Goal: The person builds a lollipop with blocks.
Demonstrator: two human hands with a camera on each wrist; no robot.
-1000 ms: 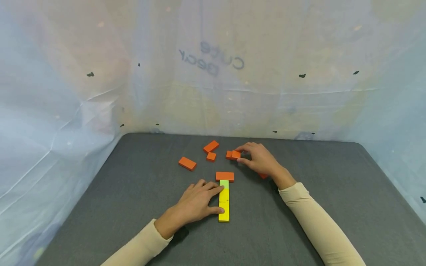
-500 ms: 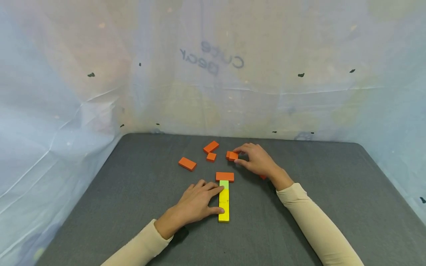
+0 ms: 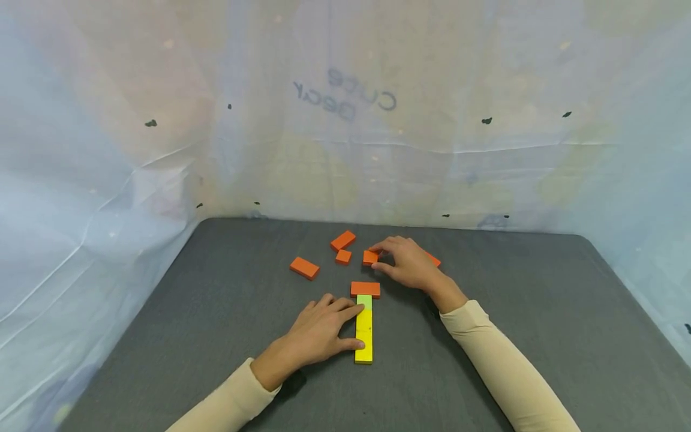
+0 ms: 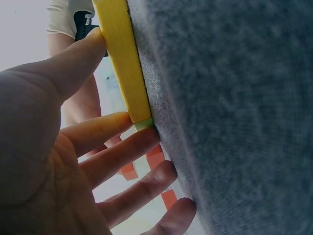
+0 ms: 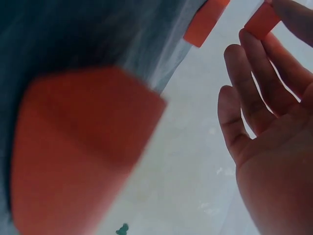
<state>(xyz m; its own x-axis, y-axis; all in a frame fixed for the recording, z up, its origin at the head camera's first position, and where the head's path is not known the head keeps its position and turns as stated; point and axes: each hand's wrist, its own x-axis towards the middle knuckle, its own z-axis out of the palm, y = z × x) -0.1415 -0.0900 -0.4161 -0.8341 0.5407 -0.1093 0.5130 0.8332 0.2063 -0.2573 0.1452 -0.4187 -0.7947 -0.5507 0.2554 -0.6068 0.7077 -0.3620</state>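
Note:
A yellow strip of blocks (image 3: pixel 364 336) with a light green block (image 3: pixel 364 302) at its far end lies on the table, its end against an orange block (image 3: pixel 365 290) set crosswise. My left hand (image 3: pixel 318 330) touches the strip's left side with thumb and index finger, the other fingers spread; the left wrist view shows the thumb on the yellow block (image 4: pixel 122 58). Beyond the crosswise block, my right hand (image 3: pixel 408 264) pinches a small orange block (image 3: pixel 369 258) between thumb and fingers. The right wrist view shows that pinched block (image 5: pixel 262 20) raised off the table.
Left of the right hand lie a small orange block (image 3: pixel 343 257) and two longer ones, one (image 3: pixel 342 240) behind it and one (image 3: pixel 305 268) further left. Another orange block (image 3: pixel 433 259) is partly hidden behind the right hand. A translucent sheet (image 3: pixel 345 150) hangs behind the grey table (image 3: pixel 216 300).
My right hand has moved left and slightly nearer with the small orange block. The orange block behind that hand shows more at its far side. My left hand stays on the strip.

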